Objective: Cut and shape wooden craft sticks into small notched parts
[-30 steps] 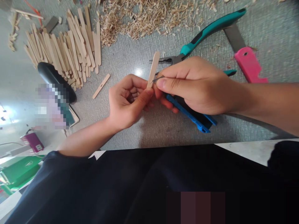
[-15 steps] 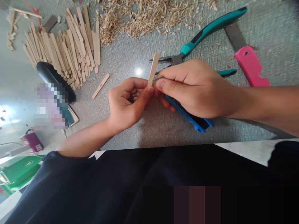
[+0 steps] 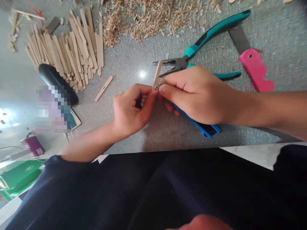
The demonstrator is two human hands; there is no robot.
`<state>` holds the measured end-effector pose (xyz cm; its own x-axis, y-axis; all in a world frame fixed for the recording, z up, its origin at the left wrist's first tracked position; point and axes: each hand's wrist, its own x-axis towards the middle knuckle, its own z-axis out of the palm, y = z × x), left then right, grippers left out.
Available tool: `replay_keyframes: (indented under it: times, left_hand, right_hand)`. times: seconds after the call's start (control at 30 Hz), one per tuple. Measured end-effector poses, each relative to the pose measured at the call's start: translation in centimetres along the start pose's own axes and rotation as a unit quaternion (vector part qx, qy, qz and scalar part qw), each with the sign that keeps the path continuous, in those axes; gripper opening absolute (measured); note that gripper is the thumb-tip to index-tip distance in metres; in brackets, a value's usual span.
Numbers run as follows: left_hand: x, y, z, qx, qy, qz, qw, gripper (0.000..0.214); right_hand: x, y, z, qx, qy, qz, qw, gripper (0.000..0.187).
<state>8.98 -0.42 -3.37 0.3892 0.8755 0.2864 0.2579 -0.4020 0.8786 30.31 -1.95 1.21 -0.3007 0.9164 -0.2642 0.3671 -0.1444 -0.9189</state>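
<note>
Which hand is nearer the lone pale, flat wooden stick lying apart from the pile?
Left. In the picture, the left hand is close by, below and right of the lone stick; the right hand is much farther right.

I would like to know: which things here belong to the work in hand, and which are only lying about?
In the work:
wooden stick, in the left hand
thin metal tip, in the right hand
blue tool, at the right hand
probably the stick pile and the loose slotted stick

Lying about, it seems:
teal-handled pliers
pink-handled blade
purple box
green box
</note>
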Motion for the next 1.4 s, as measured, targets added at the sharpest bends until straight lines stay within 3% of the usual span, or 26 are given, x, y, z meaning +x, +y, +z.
replay_keyframes:
  times: [0.23,0.47,0.7,0.97,1.17,1.4]
  left_hand:
    - [-0.2,0.0,-0.3,0.002,-0.034,-0.008,0.999,0.036]
    - [-0.2,0.3,-0.4,-0.091,-0.063,-0.078,0.991,0.038]
    - [0.4,0.0,-0.4,-0.148,-0.086,-0.105,0.98,0.041]
    - [0.9,0.3,-0.2,-0.202,-0.089,-0.119,0.968,0.049]
    - [1.0,0.2,-0.1,-0.211,-0.068,-0.095,0.971,0.045]
    - [0.7,0.2,0.0,-0.173,-0.047,-0.08,0.981,0.042]
  right_hand:
    - [0.2,0.5,0.0,-0.002,-0.017,-0.021,1.0,0.057]
    - [0.3,-0.1,-0.4,0.096,-0.07,0.082,0.989,0.055]
    - [0.5,0.0,-1.0,0.233,-0.11,0.067,0.964,0.049]
    - [0.4,0.4,-1.5,0.279,-0.141,0.057,0.948,0.046]
    - [0.3,0.6,-1.4,0.301,-0.137,0.05,0.942,0.046]
    - [0.1,0.7,-0.8,0.272,-0.084,0.036,0.958,0.045]
